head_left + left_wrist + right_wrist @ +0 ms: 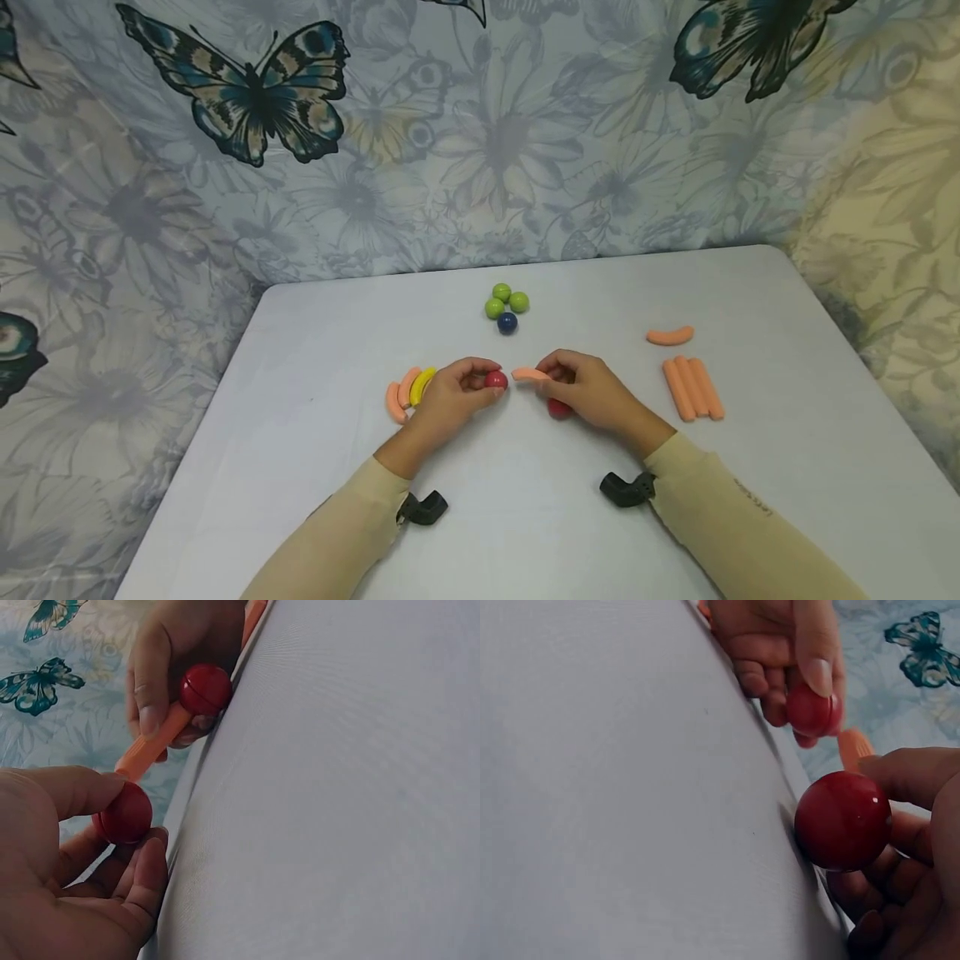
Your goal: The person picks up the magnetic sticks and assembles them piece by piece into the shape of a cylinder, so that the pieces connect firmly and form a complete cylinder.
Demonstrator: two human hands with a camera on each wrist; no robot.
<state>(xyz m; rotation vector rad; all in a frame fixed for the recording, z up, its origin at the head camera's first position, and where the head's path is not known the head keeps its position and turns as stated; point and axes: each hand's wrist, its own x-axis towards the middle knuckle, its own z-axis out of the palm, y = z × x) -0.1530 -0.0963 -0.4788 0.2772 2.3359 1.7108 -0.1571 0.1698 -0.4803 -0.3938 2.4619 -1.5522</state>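
My left hand (459, 393) pinches a small red ball (496, 381) between thumb and fingers just above the white table (300, 375). In the left wrist view the same ball (126, 814) sits at my fingertips. My right hand (588, 390), a few centimetres to the right, pinches a short orange stick (531, 375) that points toward the left hand's ball. The same hand also holds a second red ball (558, 408) under its fingers. The right wrist view shows that second ball (844, 820) large against my fingers, with the stick's end (853, 748) beyond it.
Three green balls (507, 300) and a blue ball (507, 322) cluster at the table's middle back. Curved orange and yellow pieces (408, 388) lie left of my left hand. Three straight orange sticks (693, 387) and one curved one (670, 336) lie at the right. Butterfly-print fabric hangs behind.
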